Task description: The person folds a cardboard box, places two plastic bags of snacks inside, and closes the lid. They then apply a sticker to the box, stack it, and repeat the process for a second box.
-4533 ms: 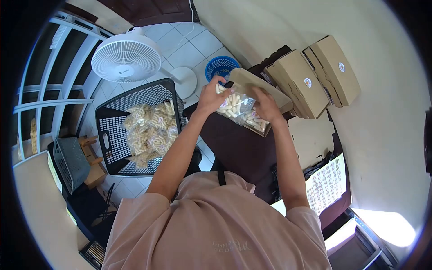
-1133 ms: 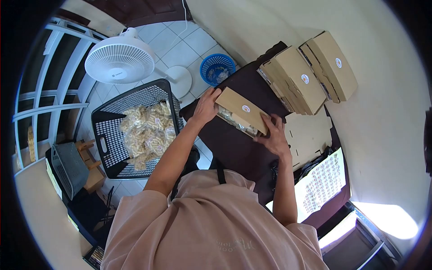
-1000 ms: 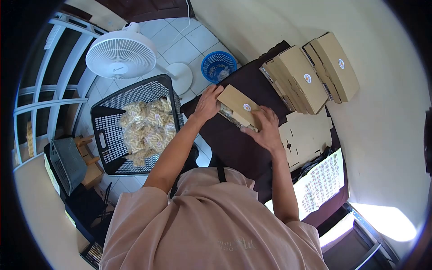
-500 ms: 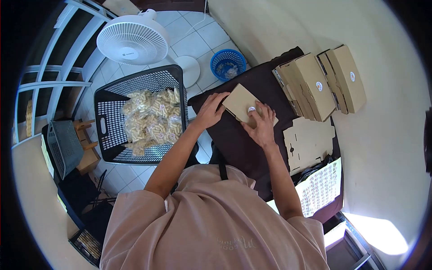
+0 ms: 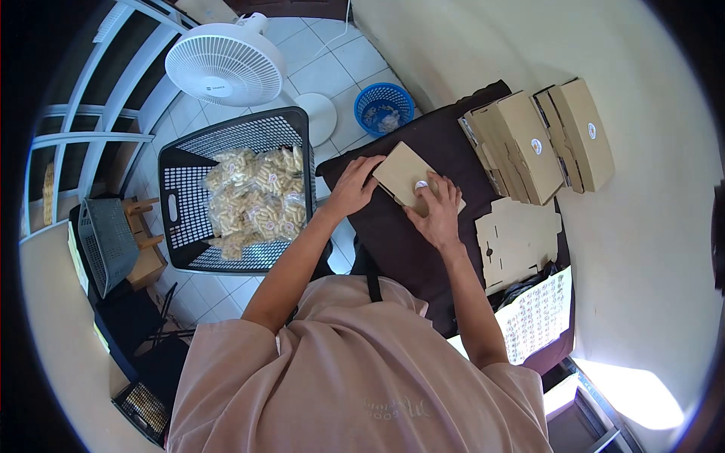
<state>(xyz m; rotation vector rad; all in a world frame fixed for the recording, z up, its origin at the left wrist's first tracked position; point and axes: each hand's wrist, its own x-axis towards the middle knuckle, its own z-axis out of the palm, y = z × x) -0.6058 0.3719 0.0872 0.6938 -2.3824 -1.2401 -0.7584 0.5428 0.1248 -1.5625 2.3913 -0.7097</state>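
A closed brown cardboard box [image 5: 406,167] lies on the dark cloth-covered table [image 5: 393,249] in front of me. My left hand [image 5: 355,187] holds its left edge, with the fingers along the side and corner. Across the right part of the lid, my right hand [image 5: 439,211] grips the box by its near and right edges. One of its fingers presses on a small round white sticker [image 5: 421,184] on the lid, partly covering it. The undersides of both hands are hidden.
Closed cardboard boxes with round stickers [image 5: 521,147] stand stacked by the wall. Near them lie an unfolded cardboard blank [image 5: 521,238] and a sticker sheet [image 5: 538,317]. Left of the table, a black crate [image 5: 181,219] holds bagged snacks. A fan [image 5: 225,66] and blue basket [image 5: 384,94] stand beyond.
The right-hand finger has shifted slightly on the sticker, and a little more of the sticker's left side shows. Both hands stay on the box, which has hardly moved.
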